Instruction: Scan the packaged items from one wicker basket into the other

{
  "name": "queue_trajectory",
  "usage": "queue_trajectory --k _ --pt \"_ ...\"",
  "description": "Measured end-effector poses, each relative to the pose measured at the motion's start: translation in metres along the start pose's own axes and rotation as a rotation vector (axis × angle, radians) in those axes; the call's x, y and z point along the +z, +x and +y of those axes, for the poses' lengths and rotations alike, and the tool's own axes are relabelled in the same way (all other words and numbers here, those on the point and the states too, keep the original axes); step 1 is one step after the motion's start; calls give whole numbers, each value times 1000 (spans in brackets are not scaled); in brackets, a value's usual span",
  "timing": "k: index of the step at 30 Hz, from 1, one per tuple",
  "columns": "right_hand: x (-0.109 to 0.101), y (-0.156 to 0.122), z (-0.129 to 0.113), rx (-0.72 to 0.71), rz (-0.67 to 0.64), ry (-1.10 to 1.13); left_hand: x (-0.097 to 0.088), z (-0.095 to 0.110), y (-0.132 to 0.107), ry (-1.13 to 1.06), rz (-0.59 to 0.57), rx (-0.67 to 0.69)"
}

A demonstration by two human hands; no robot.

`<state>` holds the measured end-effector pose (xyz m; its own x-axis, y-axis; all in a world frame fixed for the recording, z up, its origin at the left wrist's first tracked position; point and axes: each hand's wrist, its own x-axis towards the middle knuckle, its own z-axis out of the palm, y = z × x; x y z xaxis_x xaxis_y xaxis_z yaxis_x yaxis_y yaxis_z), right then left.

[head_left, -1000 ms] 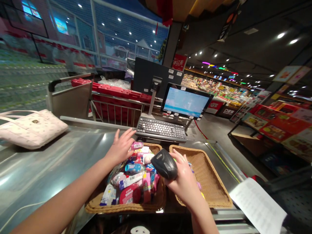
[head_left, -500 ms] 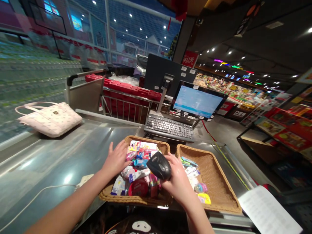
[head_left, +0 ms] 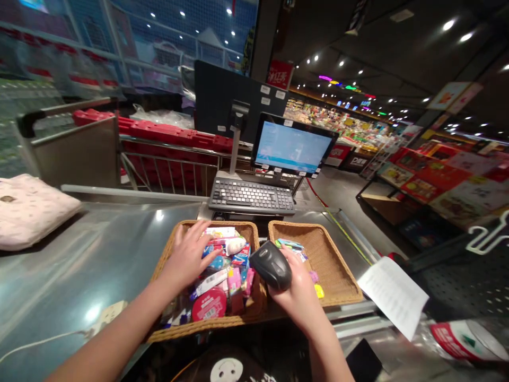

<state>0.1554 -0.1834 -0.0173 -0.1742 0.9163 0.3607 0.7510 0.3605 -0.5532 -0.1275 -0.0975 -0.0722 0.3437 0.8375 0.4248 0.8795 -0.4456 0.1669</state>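
Observation:
My right hand (head_left: 297,284) is wrapped round a black barcode scanner (head_left: 271,265), held above the gap between two wicker baskets. Fingers spread, my left hand (head_left: 186,255) reaches over the left basket (head_left: 199,324), above its packed goods; I cannot make out whether it touches them. Small packages fill that basket, among them a round red container (head_left: 209,304) with a barcode label, a pink packet (head_left: 234,278) and a white tube-like item (head_left: 235,245). The right basket (head_left: 330,260) holds a few items along its left side, including a yellow one (head_left: 319,291); my right hand partly hides them.
Behind the baskets stand a keyboard (head_left: 251,195) and a lit monitor (head_left: 295,146). A pale handbag (head_left: 34,212) and a white power strip (head_left: 106,317) lie on the metal counter at left. At right are a paper sheet (head_left: 393,294) and a bottle (head_left: 463,339).
The view has turned right. The scanner has moved from over the left basket's contents to the gap between the baskets. My left hand is still spread over the left basket.

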Motion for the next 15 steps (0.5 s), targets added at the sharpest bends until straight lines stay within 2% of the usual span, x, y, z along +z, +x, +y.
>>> queue_trajectory --k 4,9,12,15 --pt "-37 -18 33 93 140 -122 14 47 38 -91 -13 141" --pt "-85 -42 79 197 298 -275 48 127 83 -197 -62 327" --pt "-107 -54 102 251 369 -297 78 176 105 -233 -170 446" --pt "-123 -63 119 284 383 -298 113 217 122 -218 -351 537"
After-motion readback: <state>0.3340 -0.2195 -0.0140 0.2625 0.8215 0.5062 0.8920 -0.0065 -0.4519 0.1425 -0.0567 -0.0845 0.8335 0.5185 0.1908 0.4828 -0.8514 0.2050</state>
